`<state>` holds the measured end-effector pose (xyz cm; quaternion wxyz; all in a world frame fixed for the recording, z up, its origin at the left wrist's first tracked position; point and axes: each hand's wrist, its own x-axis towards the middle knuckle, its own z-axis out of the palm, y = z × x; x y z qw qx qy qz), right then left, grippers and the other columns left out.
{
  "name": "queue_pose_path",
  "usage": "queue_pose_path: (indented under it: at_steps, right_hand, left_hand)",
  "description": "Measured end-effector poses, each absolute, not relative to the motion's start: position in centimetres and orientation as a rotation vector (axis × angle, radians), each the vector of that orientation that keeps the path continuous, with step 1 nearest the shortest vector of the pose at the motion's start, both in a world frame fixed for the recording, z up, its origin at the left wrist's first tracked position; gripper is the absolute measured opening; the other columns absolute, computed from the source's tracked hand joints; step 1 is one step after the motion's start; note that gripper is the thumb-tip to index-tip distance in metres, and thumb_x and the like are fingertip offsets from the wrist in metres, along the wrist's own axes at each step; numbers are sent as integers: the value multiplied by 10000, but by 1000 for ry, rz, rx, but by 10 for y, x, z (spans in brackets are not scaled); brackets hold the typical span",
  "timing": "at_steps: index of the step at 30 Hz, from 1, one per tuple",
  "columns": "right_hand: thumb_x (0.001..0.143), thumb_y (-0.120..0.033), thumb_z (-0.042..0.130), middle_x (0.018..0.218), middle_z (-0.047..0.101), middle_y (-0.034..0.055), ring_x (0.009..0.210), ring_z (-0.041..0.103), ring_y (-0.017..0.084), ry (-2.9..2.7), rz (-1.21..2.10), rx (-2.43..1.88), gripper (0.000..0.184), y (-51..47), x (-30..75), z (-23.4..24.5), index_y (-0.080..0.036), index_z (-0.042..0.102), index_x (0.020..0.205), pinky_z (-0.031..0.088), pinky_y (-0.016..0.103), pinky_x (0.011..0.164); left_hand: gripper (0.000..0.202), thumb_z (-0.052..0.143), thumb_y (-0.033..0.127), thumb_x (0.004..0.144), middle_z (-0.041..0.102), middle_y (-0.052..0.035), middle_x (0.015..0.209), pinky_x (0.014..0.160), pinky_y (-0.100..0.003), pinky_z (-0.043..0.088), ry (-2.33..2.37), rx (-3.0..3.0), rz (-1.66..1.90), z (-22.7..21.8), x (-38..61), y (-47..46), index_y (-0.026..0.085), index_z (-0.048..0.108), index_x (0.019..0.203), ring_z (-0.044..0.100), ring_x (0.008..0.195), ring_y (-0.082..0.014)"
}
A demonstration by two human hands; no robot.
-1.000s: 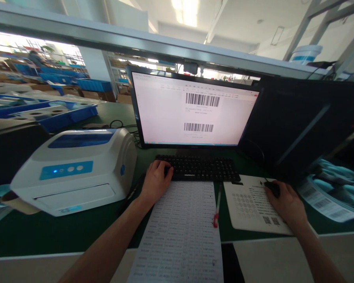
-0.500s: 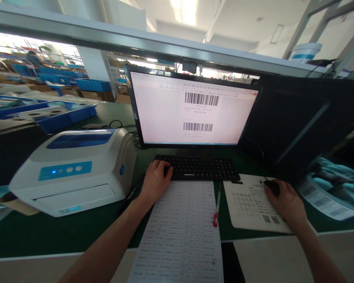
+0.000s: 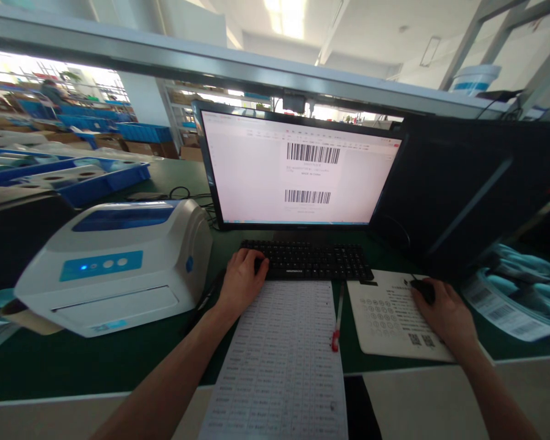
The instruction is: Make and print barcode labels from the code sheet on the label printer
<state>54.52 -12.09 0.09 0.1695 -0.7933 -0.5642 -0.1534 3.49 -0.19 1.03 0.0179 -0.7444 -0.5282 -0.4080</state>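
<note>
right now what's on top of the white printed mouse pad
A black computer mouse sits on the white printed mouse pad, partly covered by the right hand; whatever lies under the palm can't be seen.

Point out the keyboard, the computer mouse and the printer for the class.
keyboard (image 3: 314,260), head view: on the keys near its middle.
computer mouse (image 3: 424,291), head view: on its dark uncovered top.
printer (image 3: 113,266), head view: on its blue button panel.

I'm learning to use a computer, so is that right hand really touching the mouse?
Touching. The head view shows the right hand curled over the mouse, its fingers against it with no gap showing.
</note>
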Motion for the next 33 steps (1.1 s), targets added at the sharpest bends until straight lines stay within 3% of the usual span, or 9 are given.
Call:
queue_pose_path:
  at_steps: [33]
  right_hand:
    - [962, -658, 396, 1224, 652, 111, 1059, 652, 312, -1612, -409, -2274, 574, -121, 546, 1, -239, 589, 1304, 538, 455, 848]
  left_hand:
    - [58, 585, 264, 1007, 628, -99, 1052, 978, -529, 520, -1635, -2307, -1242, 7, 34, 0, 223, 623, 1024, 615, 1024, -343]
